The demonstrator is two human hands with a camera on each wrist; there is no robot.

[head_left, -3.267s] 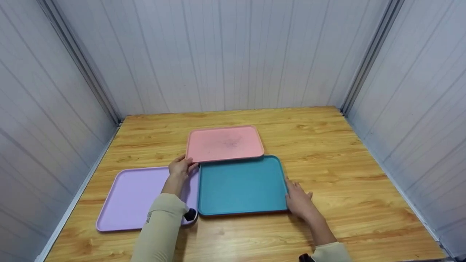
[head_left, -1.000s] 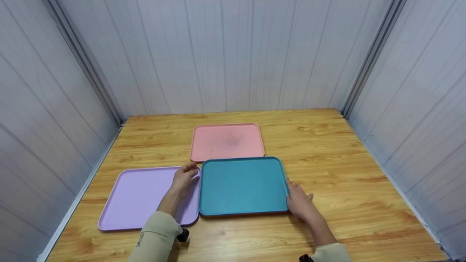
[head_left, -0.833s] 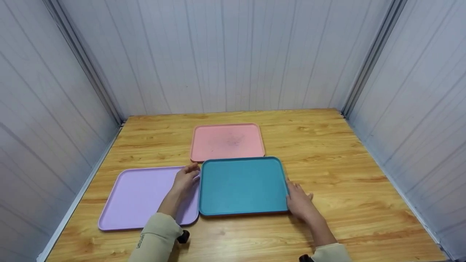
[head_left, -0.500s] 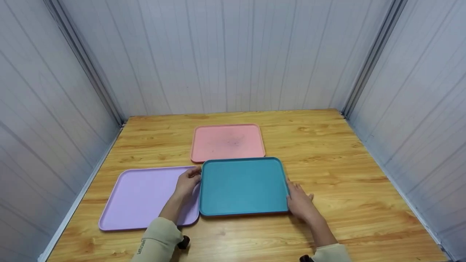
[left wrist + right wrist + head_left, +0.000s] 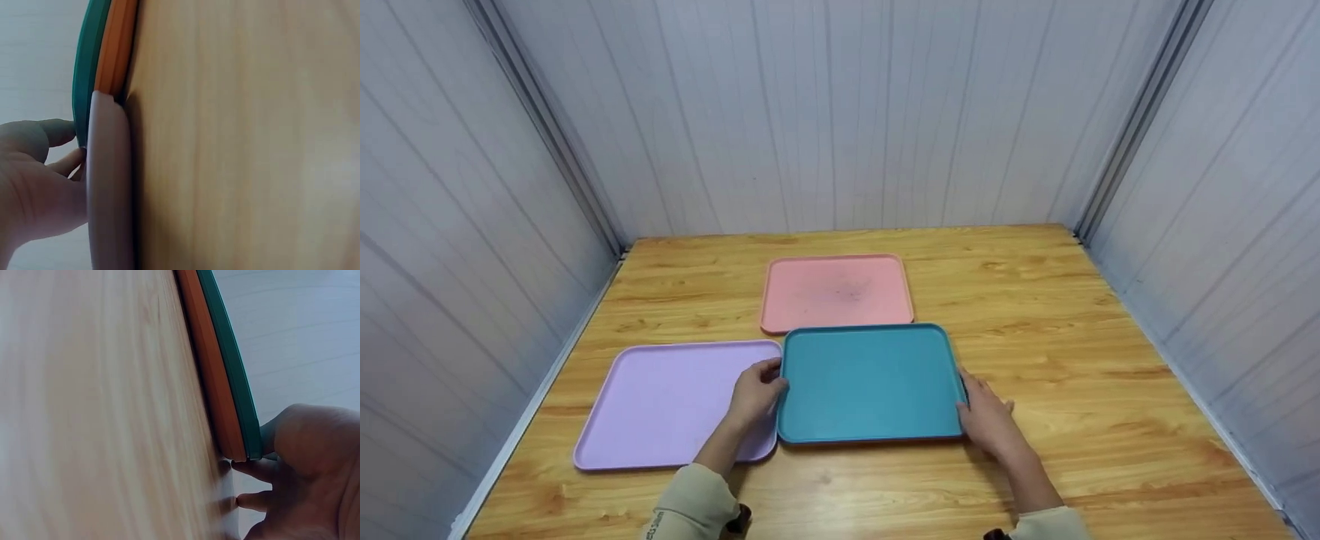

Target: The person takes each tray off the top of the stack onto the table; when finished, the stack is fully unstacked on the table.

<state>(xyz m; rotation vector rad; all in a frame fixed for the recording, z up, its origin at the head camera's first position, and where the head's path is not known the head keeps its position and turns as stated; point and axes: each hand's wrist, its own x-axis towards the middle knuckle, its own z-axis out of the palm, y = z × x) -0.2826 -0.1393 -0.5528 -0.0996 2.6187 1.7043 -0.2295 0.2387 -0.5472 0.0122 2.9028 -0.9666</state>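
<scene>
Near centre — round-cornered teal tray [image 5: 872, 384]

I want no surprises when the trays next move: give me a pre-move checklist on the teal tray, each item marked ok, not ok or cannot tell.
1. Left hand touching the left rim of the teal tray: ok.
2. Right hand touching its right rim: ok.
3. Nothing lying on top of it: ok.
4. Nothing stacked under it: not ok, an orange tray lies beneath.
5. Lavender tray well apart: not ok, close beside its left edge.
6. Firm grip in both hands: cannot tell.
</scene>
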